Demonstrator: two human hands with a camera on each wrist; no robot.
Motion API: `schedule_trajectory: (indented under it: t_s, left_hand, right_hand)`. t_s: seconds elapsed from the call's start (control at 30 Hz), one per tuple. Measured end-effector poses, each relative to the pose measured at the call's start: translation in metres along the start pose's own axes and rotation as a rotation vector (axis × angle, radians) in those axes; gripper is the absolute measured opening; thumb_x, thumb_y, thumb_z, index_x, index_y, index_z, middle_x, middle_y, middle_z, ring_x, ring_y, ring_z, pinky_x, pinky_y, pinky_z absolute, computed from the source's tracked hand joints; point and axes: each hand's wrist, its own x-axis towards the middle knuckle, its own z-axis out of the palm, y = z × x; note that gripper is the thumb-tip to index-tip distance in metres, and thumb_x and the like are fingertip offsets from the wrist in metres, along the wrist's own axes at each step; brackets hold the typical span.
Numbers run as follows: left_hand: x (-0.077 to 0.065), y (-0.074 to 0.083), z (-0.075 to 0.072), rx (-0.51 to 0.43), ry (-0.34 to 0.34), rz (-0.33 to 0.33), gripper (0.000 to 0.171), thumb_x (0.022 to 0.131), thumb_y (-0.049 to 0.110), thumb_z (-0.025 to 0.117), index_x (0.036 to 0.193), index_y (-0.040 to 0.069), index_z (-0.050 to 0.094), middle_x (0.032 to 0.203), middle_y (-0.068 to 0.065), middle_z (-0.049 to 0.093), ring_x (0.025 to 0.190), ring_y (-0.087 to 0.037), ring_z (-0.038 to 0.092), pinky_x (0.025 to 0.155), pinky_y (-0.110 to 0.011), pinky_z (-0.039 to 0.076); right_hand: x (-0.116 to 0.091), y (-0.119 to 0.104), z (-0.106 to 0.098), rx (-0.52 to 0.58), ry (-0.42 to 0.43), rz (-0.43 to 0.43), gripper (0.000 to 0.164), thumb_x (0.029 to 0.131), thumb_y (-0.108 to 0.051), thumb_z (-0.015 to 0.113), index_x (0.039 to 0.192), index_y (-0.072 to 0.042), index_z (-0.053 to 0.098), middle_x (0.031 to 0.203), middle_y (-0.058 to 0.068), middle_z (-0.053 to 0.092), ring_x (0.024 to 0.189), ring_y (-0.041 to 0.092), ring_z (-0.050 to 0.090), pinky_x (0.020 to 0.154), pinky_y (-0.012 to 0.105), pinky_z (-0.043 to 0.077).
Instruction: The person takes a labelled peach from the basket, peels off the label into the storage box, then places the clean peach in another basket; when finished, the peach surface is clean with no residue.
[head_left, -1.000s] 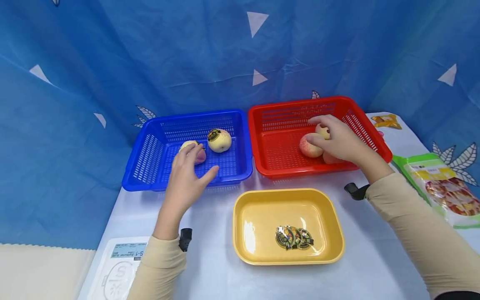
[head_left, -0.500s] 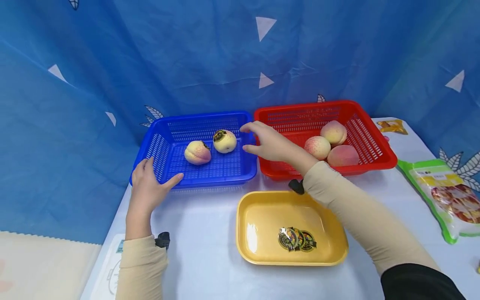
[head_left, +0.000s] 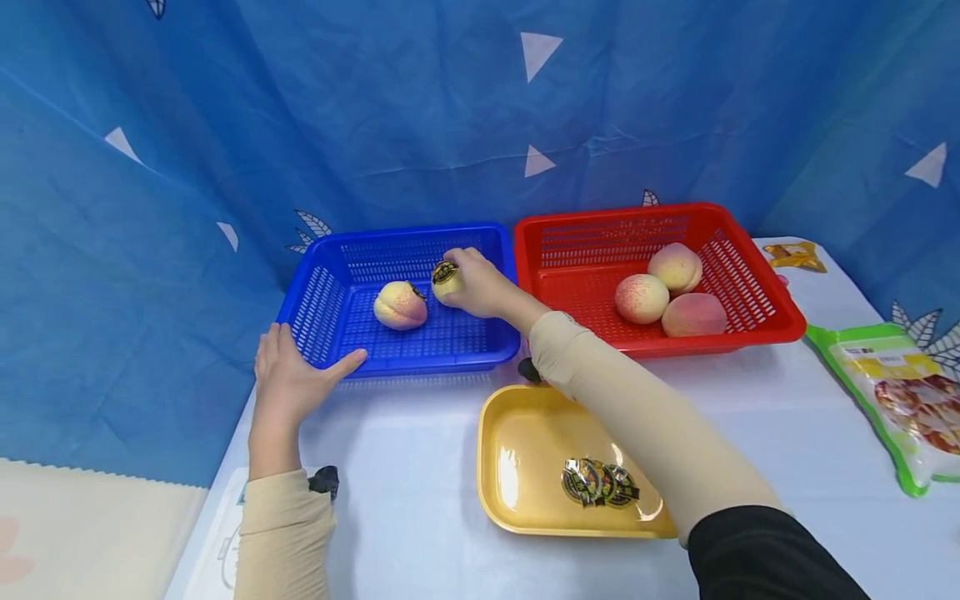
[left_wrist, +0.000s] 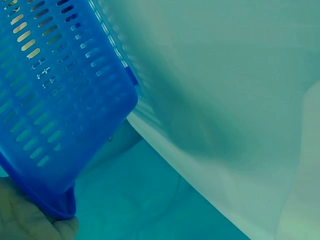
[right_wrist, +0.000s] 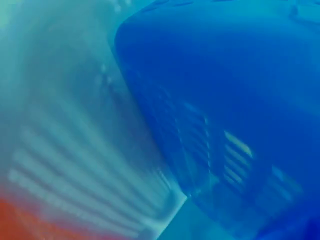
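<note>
Inside the blue basket (head_left: 442,363), my right hand (head_left: 482,283) curls over a pale yellow peach (head_left: 444,289) with a black-and-gold sticker. The thumb is hidden. A second peach (head_left: 400,306), yellow and pink with a dark sticker at its edge, lies just left of it. My left hand (head_left: 287,373) is at the basket's front left corner, thumb spread along the front side. In the left wrist view, fingers (left_wrist: 20,212) touch the rim of the slotted blue basket (left_wrist: 95,107). The right wrist view is filled mostly by the basket's blue wall (right_wrist: 215,95), blurred, and no hand shows there.
A red basket (head_left: 750,340) holding three peaches (head_left: 642,299) stands beside the blue one. In front is a yellow tray (head_left: 491,467) with several round stickers (head_left: 600,482), partly under my right forearm. A green-edged food bag (head_left: 892,392) and a small orange packet (head_left: 797,256) lie right.
My right hand has moved left from over the red basket to the blue basket and now grips the stickered peach. My left hand has shifted left, from above the other peach to the basket's corner.
</note>
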Motion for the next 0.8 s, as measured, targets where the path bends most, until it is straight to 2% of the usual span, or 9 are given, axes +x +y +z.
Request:
schedule_trajectory:
  t_s: [0.23, 0.37, 0.63, 0.8]
  left_hand:
    - [0.0, 0.003, -0.002, -0.007, -0.002, 0.022, 0.136, 0.075, 0.073, 0.07, 0.157, -0.001, -0.009, 0.164, -0.026, -0.009, 0.151, -0.047, -0.01, 0.119, -0.069, 0.003]
    - [0.001, 0.004, -0.002, -0.007, -0.004, 0.026, 0.136, 0.075, 0.072, 0.07, 0.156, -0.002, -0.009, 0.164, -0.027, -0.008, 0.151, -0.047, -0.011, 0.12, -0.067, 0.001]
    - [0.002, 0.003, -0.003, -0.011, -0.008, -0.002, 0.136, 0.074, 0.073, 0.07, 0.157, 0.001, -0.012, 0.164, -0.025, -0.012, 0.151, -0.045, -0.014, 0.12, -0.066, -0.001]
    - [0.003, 0.001, -0.002, -0.013, -0.012, -0.013, 0.137, 0.074, 0.074, 0.069, 0.157, 0.001, -0.012, 0.164, -0.024, -0.013, 0.151, -0.044, -0.014, 0.12, -0.066, -0.001]
  right_hand:
    - [0.012, -0.001, 0.01, -0.009, -0.008, 0.096, 0.082, 0.088, -0.017, 0.072, 0.155, -0.005, 0.025, 0.158, 0.016, 0.034, 0.144, 0.036, 0.035, 0.122, 0.045, 0.029]
    - [0.014, 0.002, 0.013, 0.002, -0.015, 0.136, 0.086, 0.088, -0.016, 0.073, 0.156, -0.006, 0.021, 0.156, 0.017, 0.034, 0.144, 0.036, 0.035, 0.121, 0.045, 0.03]
    - [0.014, 0.001, 0.017, -0.12, -0.013, 0.182, 0.075, 0.086, -0.022, 0.075, 0.15, -0.009, 0.039, 0.145, 0.011, 0.031, 0.124, 0.036, 0.037, 0.106, 0.042, 0.045]
    - [0.015, 0.002, 0.022, -0.164, -0.002, 0.174, 0.07, 0.082, -0.019, 0.079, 0.143, -0.012, 0.044, 0.148, 0.012, 0.038, 0.127, 0.036, 0.039, 0.109, 0.045, 0.041]
